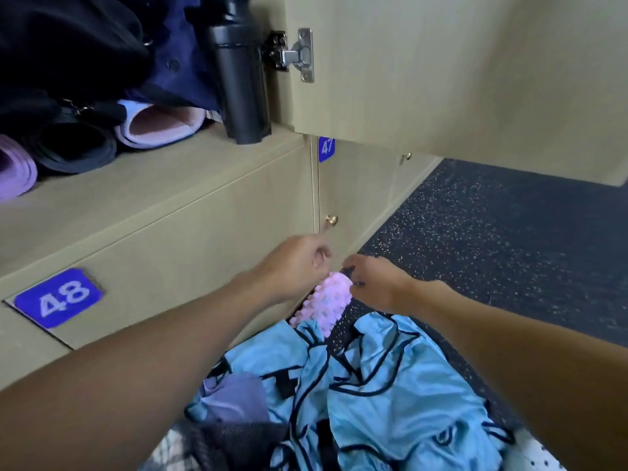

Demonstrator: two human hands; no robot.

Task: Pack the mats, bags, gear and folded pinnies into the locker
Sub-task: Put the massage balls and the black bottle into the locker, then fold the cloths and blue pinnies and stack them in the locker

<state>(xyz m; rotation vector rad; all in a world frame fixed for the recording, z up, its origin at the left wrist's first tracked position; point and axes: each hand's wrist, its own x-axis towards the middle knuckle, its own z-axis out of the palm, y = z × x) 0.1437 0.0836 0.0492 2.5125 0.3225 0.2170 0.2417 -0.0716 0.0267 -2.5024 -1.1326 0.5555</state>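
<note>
Rolled foam mats (78, 149) and a black fabric bag (68, 39) already sit in the beige wooden locker (153, 175). Below it, my right hand (377, 280) pinches the pink knobbly foam roller (331, 295); whether my curled left hand (289, 266) holds anything, I cannot tell. The light-blue fabric pinnies (390, 385) below the locker look unfolded.

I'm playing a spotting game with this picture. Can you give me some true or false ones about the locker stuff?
1. The black bottle stands upright in the open locker. True.
2. The pink spiky roller is already in the locker. False: it is outside, down by the floor, and the right hand grips its end.
3. The blue pinnies are neatly folded. False: they lie crumpled in a heap.
4. Rolled mats lie in the open locker. True.
5. The closed doors below carry the number plates 48 and 47. True.
</note>
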